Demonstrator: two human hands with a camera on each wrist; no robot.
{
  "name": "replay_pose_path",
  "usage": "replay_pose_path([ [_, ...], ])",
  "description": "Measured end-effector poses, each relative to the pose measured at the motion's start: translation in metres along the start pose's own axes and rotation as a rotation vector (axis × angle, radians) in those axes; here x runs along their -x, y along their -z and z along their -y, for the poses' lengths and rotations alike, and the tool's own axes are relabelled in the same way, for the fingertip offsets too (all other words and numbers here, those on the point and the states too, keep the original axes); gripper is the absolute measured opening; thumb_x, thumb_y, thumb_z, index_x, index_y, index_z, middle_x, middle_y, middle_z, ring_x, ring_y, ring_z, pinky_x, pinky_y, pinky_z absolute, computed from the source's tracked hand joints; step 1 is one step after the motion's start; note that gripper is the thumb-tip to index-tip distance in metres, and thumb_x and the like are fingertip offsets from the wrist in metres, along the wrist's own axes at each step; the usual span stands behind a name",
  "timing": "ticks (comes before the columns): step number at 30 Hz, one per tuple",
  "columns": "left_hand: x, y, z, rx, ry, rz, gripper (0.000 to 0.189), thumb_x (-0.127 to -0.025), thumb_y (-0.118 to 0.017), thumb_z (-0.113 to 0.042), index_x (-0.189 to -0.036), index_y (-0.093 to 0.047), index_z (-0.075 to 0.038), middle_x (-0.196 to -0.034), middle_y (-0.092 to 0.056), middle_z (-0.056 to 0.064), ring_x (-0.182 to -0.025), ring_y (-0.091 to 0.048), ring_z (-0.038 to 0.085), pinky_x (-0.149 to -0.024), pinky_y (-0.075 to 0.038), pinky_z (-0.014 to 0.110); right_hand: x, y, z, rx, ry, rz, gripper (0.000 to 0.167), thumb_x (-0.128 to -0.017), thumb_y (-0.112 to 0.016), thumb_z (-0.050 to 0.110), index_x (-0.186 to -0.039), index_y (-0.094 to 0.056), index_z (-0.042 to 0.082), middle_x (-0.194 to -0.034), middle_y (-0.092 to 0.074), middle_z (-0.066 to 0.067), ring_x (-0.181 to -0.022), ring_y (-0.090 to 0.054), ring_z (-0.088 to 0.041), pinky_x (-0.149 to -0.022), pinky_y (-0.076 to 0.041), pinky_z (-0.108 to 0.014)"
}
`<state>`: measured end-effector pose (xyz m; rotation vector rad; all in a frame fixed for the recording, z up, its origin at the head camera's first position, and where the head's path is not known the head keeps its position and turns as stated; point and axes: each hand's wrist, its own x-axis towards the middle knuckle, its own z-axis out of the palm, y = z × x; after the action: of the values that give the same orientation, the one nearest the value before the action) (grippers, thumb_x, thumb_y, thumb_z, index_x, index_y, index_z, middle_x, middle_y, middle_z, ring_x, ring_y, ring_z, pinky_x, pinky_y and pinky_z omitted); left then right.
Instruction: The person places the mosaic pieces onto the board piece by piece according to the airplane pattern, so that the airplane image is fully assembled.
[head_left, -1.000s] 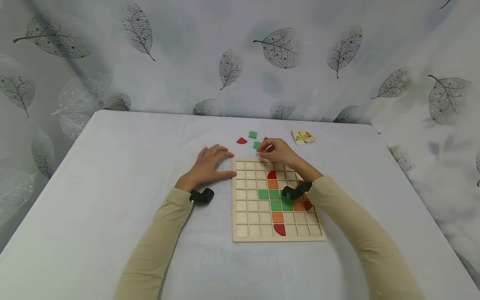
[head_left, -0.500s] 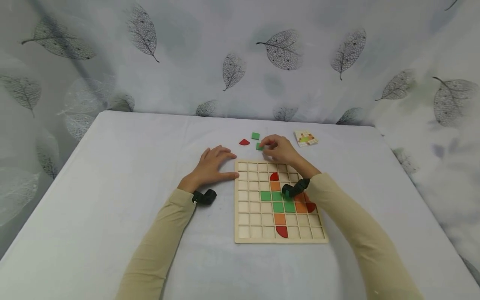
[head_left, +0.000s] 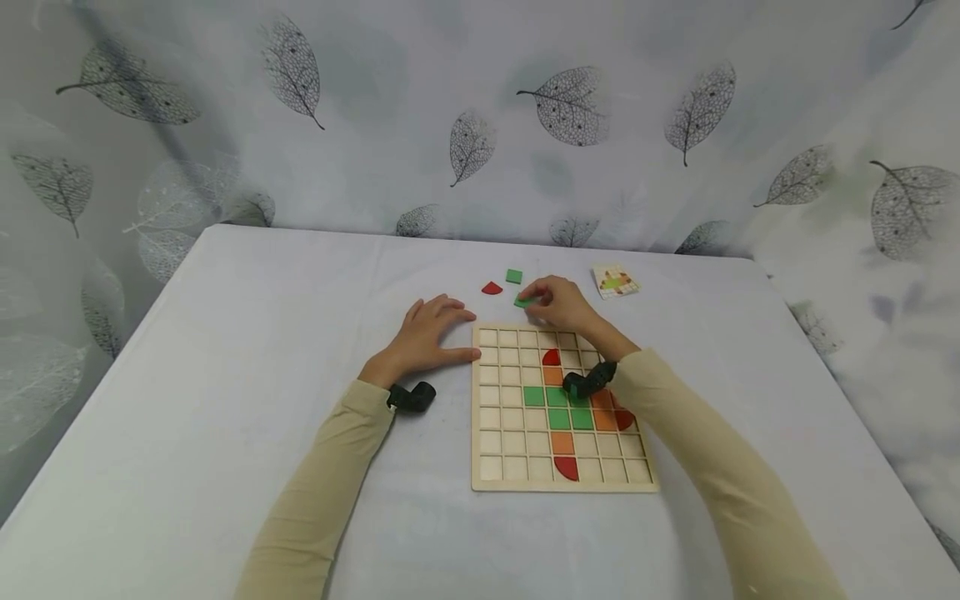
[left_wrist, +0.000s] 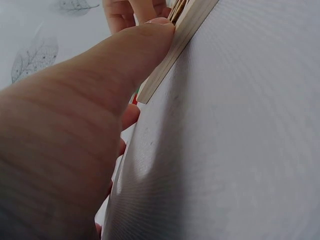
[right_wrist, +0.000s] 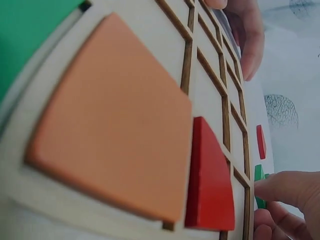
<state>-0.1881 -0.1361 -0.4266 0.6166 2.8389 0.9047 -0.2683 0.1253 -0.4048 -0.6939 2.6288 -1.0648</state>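
Observation:
A wooden grid board (head_left: 501, 421) lies on the table with green, orange and red tiles in its cells. My left hand (head_left: 426, 337) is beside its upper left corner, fingers spread, the thumb touching the board's left edge; the left wrist view shows this thumb (left_wrist: 135, 50) against the wooden side. Beyond the board's far edge, my right hand (head_left: 558, 302) pinches a green square tile (head_left: 522, 301) between thumb and fingertips. That tile (right_wrist: 259, 173) is partly covered by the thumb in the right wrist view. A second green square (head_left: 513, 276) and a red quarter-round piece (head_left: 491, 288) lie close by.
A small pattern card (head_left: 615, 282) lies to the right, behind the board. A white cloth covers the table (head_left: 187, 400), and a leaf-print curtain (head_left: 360, 125) hangs behind it. Beside the orange tile (right_wrist: 115, 125) sits a red piece (right_wrist: 210, 180) in the board.
My right hand moved over a red piece, which is now out of sight, then slightly nearer to the green square, which now looks tilted at the fingertips. The left hand keeps its place.

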Motion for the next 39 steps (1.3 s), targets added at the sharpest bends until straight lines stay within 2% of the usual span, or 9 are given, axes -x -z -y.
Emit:
replay_pose_path([
  [4, 0.000, 0.000, 0.001, -0.012, 0.007, -0.001, 0.063, -0.084, -0.071, -0.049, -0.136, -0.056, -0.017, -0.147, -0.041, 0.007, -0.148, -0.017, 0.029, -0.120, 0.000, 0.049, 0.003, 0.000, 0.002, -0.013, -0.001, 0.000, 0.020, -0.089, -0.066, 0.004, -0.108, -0.069, -0.002, -0.109, -0.065, -0.019, -0.078, -0.054, -0.023, -0.063, -0.043, -0.030],
  [10, 0.000, -0.002, 0.001, -0.013, 0.010, 0.002, 0.064, -0.084, -0.072, -0.050, -0.136, -0.056, -0.017, -0.147, -0.041, 0.007, -0.148, -0.018, 0.029, -0.120, 0.000, 0.049, 0.007, 0.001, -0.001, -0.025, -0.022, -0.006, 0.021, -0.088, -0.068, 0.003, -0.109, -0.069, -0.002, -0.103, -0.065, -0.019, -0.074, -0.054, -0.020, -0.062, -0.043, -0.028],
  [15, 0.000, -0.005, 0.001, -0.025, 0.012, 0.002, 0.063, -0.084, -0.072, -0.049, -0.136, -0.056, -0.017, -0.147, -0.041, 0.007, -0.148, -0.018, 0.030, -0.120, 0.000, 0.049, 0.010, 0.001, -0.005, -0.039, -0.036, -0.004, 0.023, -0.088, -0.068, 0.004, -0.110, -0.068, -0.002, -0.109, -0.065, -0.020, -0.080, -0.058, -0.023, -0.062, -0.045, -0.027],
  [22, 0.000, -0.003, 0.000, -0.027, -0.004, -0.007, 0.063, -0.084, -0.072, -0.048, -0.136, -0.056, -0.016, -0.147, -0.042, 0.009, -0.147, -0.019, 0.031, -0.120, -0.002, 0.051, 0.016, 0.004, -0.007, -0.097, -0.051, 0.010, 0.024, -0.090, -0.067, 0.007, -0.113, -0.068, 0.000, -0.114, -0.064, -0.019, -0.094, -0.063, -0.029, -0.072, -0.050, -0.029],
  [27, 0.000, -0.002, 0.000, -0.026, -0.009, -0.010, 0.062, -0.084, -0.072, -0.048, -0.136, -0.056, -0.016, -0.147, -0.042, 0.008, -0.147, -0.018, 0.031, -0.120, -0.001, 0.050, 0.021, 0.005, -0.007, -0.131, -0.041, 0.005, 0.025, -0.090, -0.068, 0.008, -0.114, -0.068, -0.001, -0.115, -0.064, -0.019, -0.096, -0.063, -0.030, -0.076, -0.050, -0.031],
  [39, 0.000, -0.002, -0.001, -0.014, -0.006, -0.006, 0.063, -0.084, -0.072, -0.048, -0.136, -0.056, -0.016, -0.146, -0.042, 0.008, -0.146, -0.021, 0.028, -0.120, -0.001, 0.050, 0.032, 0.006, -0.003, -0.184, 0.024, -0.004, 0.023, -0.091, -0.067, 0.005, -0.112, -0.068, -0.002, -0.116, -0.061, -0.021, -0.097, -0.062, -0.032, -0.071, -0.051, -0.025],
])
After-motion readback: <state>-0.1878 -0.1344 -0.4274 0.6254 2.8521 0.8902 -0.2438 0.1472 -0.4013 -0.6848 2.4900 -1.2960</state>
